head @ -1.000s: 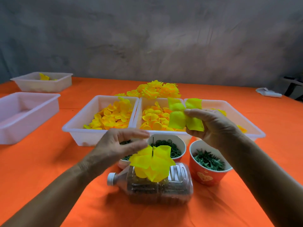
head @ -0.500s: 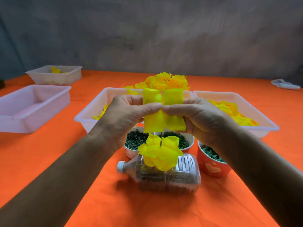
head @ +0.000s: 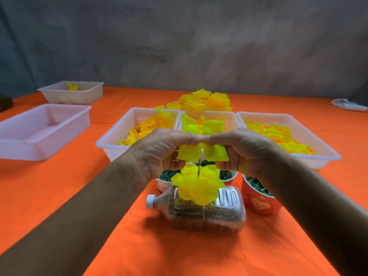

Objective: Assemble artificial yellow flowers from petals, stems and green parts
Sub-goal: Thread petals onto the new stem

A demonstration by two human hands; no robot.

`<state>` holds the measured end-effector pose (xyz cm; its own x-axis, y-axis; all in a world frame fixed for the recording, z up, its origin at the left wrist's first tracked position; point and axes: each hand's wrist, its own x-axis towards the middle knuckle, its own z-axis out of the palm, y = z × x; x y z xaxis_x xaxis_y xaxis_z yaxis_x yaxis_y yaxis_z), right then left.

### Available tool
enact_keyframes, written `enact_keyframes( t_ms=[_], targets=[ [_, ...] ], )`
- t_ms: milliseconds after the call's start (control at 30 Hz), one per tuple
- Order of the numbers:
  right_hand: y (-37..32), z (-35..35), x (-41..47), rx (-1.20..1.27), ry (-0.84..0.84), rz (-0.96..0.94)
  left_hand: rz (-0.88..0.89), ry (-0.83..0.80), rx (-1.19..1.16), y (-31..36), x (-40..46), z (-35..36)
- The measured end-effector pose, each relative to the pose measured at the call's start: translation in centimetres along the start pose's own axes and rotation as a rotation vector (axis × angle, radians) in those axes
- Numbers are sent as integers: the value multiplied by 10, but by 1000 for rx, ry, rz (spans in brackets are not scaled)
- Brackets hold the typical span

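A yellow four-lobed petal piece [head: 202, 142] is pinched between both hands at chest height, left hand [head: 159, 154] & right hand [head: 242, 150] curled round its sides, thumbs meeting on top at the centre. Directly under it a thin stem pin [head: 199, 168] stands upright, w/ a partly built flower [head: 198, 185] already threaded on; the pin seems to be planted in a clear plastic bottle [head: 201, 213] lying on its side on the orange tablecloth [head: 59, 196]. Judged step: the petal's centre hole is to be lined up over the pin tip, then pressed straight down, kept level so lobes aren't creased; the hole itself can't be seen. Behind the hands, three white trays [head: 111, 140] of yellow/orange petals are set side by side, w/ a heap of finished flowers [head: 205, 101] beyond. Cups of green parts [head: 258, 188] sit just beside the bottle & could be knocked by the wrists. Two more trays are placed far left.
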<state>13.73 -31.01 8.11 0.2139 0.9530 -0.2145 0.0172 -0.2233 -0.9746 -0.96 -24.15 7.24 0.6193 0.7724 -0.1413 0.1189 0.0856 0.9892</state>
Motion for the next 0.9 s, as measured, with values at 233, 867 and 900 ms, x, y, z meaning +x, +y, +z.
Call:
enact_keyframes(
  t_ms=[233,867,900],
  targets=[
    [5,4,4,-13,15,61,-87,24,-52,-12,7,0],
    [9,4,7,28,-40,137,-94,-88,-187,-21,9,-6],
    [9,4,6,27,-45,134,-93,-99,-187,-21,9,-6]
  ],
)
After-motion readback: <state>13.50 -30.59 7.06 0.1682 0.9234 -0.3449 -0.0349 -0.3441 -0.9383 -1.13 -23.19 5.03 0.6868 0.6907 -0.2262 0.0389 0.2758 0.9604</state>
